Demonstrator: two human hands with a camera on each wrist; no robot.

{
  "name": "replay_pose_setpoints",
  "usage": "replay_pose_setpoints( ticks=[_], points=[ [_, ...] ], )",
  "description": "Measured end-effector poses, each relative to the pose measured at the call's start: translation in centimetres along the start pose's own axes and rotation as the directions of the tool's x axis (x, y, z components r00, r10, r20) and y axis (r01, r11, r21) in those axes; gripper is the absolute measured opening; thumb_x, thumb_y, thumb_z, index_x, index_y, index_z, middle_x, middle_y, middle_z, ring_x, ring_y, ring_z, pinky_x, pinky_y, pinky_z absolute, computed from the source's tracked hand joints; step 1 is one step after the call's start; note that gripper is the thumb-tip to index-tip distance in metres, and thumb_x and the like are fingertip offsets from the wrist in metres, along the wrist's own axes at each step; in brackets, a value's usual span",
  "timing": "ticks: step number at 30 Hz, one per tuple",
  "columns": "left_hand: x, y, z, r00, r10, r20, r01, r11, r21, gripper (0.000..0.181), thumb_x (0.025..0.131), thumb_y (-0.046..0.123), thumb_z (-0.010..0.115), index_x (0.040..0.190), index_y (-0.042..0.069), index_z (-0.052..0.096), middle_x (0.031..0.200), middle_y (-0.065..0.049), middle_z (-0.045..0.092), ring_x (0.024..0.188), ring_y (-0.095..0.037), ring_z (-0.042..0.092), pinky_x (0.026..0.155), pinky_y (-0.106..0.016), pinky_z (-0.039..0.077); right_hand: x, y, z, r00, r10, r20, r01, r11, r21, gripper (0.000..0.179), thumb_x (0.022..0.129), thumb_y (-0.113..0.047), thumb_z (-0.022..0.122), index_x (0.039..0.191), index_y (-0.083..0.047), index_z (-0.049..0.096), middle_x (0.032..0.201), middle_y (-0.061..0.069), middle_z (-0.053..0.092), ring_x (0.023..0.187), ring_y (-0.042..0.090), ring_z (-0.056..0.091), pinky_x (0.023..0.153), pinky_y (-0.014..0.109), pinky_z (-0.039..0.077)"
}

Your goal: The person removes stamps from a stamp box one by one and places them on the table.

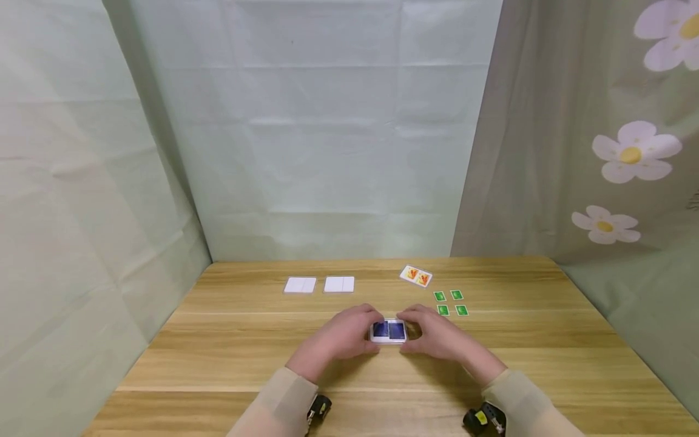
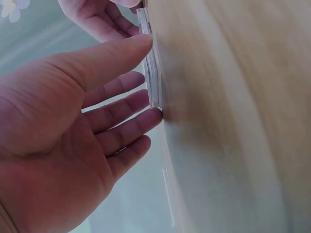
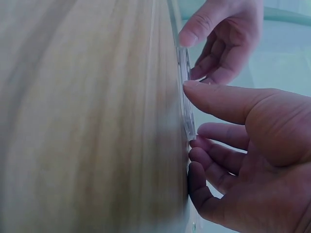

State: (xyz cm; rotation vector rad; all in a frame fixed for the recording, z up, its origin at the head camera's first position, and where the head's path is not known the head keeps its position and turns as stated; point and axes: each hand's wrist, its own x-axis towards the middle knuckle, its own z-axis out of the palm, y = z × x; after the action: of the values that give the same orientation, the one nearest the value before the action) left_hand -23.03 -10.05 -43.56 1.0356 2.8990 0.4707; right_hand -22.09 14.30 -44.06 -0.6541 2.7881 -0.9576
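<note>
A small flat clear plastic case (image 1: 389,338) with two dark blue panels lies at the middle of the wooden table, between both hands. From its left end my left hand (image 1: 349,332) holds it, thumb on the near side and fingertips round the far side. My right hand (image 1: 434,332) grips the right end in the same way. Seen edge-on in the left wrist view, the case (image 2: 154,80) looks layered, with the left thumb (image 2: 114,56) against its edge. In the right wrist view, the right thumb (image 3: 218,99) touches the case's near edge.
Two white two-part cards (image 1: 300,285) lie at the back left. A card with two orange pictures (image 1: 416,276) sits at the back right, near several small green square pieces (image 1: 443,310). Pale cloth (image 1: 338,152) hangs behind the table (image 1: 218,352).
</note>
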Motion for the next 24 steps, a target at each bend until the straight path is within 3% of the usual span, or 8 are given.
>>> replay_pose_setpoints(
  ticks=[12,24],
  points=[
    [0.73,0.13,0.16,0.999,-0.038,0.005,0.038,0.999,0.018,0.046,0.090,0.023,0.095,0.129,0.009,0.075,0.129,-0.006,0.073,0.113,-0.022,0.069,0.104,-0.040,0.056,0.57,0.13,0.36,1.000,0.000,-0.013,0.000,0.999,-0.035,0.060,0.088,-0.017,0.096,0.141,-0.004,0.073,0.138,0.013,0.066,0.127,0.034,0.062,0.112,0.060,0.050],
    [0.70,0.15,0.28,1.000,-0.031,0.000,0.031,0.999,0.026,0.045,0.088,0.025,0.096,0.126,0.010,0.075,0.124,-0.004,0.074,0.108,-0.018,0.067,0.101,-0.037,0.056,0.44,-0.30,0.32,1.000,0.019,-0.018,-0.019,0.999,-0.036,0.057,0.085,-0.017,0.098,0.136,-0.006,0.076,0.132,0.009,0.067,0.119,0.029,0.062,0.107,0.058,0.053]
  ],
)
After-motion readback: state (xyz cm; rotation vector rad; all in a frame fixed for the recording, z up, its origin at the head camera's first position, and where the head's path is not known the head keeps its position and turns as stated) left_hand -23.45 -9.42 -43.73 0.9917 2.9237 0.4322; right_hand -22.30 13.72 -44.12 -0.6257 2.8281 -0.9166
